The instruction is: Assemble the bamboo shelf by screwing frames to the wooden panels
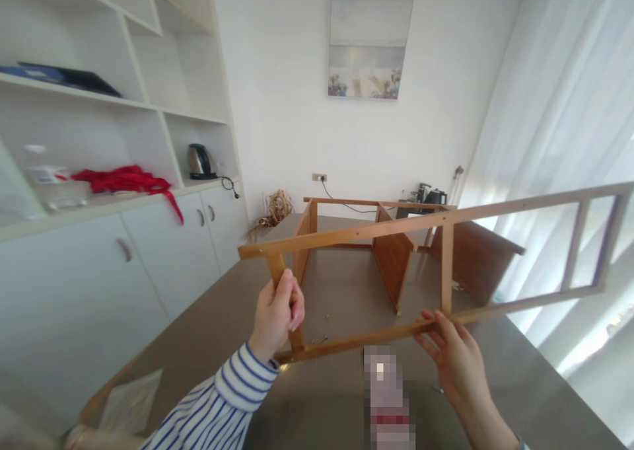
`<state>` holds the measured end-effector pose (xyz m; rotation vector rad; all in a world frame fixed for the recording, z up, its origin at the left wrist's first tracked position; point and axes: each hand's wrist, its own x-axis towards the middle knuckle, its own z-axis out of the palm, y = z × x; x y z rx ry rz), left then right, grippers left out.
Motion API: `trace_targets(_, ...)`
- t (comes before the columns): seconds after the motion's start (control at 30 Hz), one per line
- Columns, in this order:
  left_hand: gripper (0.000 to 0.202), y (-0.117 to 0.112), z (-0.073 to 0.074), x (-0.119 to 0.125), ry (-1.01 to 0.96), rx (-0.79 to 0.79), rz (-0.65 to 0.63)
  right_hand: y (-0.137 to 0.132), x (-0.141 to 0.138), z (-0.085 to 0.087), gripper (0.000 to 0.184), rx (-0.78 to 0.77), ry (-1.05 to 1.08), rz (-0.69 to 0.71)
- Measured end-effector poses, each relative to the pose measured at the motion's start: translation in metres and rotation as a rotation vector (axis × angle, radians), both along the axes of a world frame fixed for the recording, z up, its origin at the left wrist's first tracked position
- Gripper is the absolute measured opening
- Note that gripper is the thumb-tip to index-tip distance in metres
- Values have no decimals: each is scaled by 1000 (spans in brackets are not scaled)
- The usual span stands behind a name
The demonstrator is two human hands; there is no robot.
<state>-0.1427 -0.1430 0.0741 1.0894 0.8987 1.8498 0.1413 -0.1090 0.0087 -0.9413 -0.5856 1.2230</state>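
Observation:
I hold a long wooden ladder-like frame [446,220] up in the air over the table. My left hand [277,314] is wrapped round the short upright at the frame's left end. My right hand [453,351] pinches the lower rail near its middle, fingers under and thumb on top. The frame runs from my left hand out to the right, toward the curtains. Behind it a partly built wooden shelf unit [391,252] stands on the table.
The grey table [341,291] carries small screws [324,337] and a plastic bag [131,400] at the near left. White cabinets and shelves with a kettle [199,161] and red cloth [126,180] stand left. Curtains [559,119] hang right.

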Motion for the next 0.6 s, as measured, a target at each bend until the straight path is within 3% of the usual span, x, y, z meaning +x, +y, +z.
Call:
trace_targets(0.2,39,18,-12,-7,246,-28,149,4,7,-27,45,-114,-40,181)
trace_targets(0.37,37,32,-28,-15,234,-73,210,11,3,-40,46,-197,-42,285)
trace_targets(0.6,38,58,-61,-30,286,-137,277,31,-1,-56,47,-320,-106,332)
